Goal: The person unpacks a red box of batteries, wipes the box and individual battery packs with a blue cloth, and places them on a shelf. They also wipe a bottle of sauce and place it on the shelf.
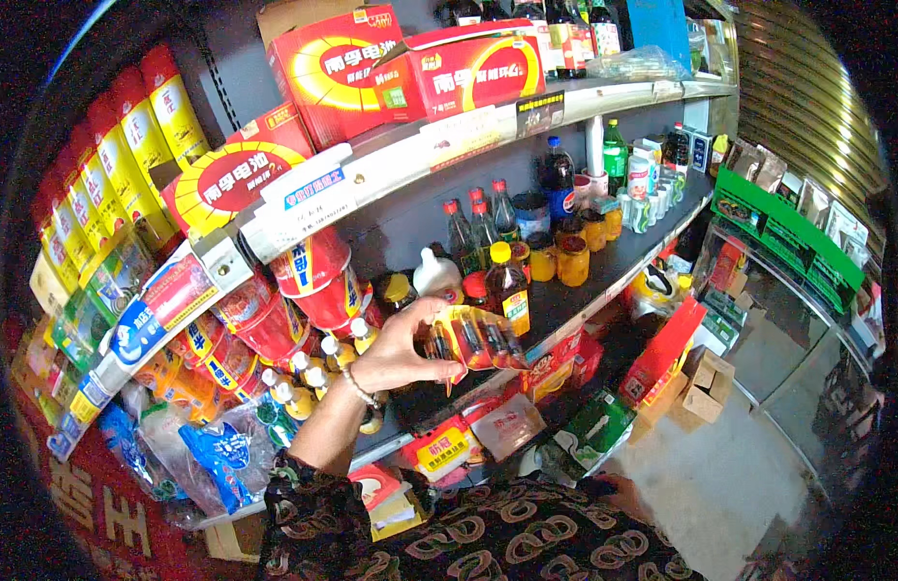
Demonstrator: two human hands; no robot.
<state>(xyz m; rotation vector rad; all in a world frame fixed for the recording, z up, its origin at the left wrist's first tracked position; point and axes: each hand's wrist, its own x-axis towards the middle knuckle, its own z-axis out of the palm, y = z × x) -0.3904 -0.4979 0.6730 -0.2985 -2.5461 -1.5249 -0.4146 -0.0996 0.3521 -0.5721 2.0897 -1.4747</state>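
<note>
My left hand (399,351), with a beaded bracelet at the wrist, is closed around a clear-fronted pack of batteries (483,339). The pack is red and yellow, with several dark cylinders side by side in it. It is held up in front of the middle shelf, close to a dark sauce bottle (508,290) with a yellow cap. Low in the view, past my patterned black garment, a dim bit of my right hand (628,499) shows; its fingers cannot be made out.
Red battery boxes (338,63) stand on the upper shelf. Red instant noodle tubs (313,266) and small yellow-capped bottles (338,351) are left of my hand; jars (572,261) stand farther right. Boxes (594,426) sit below, and a green rack (788,237) is at right.
</note>
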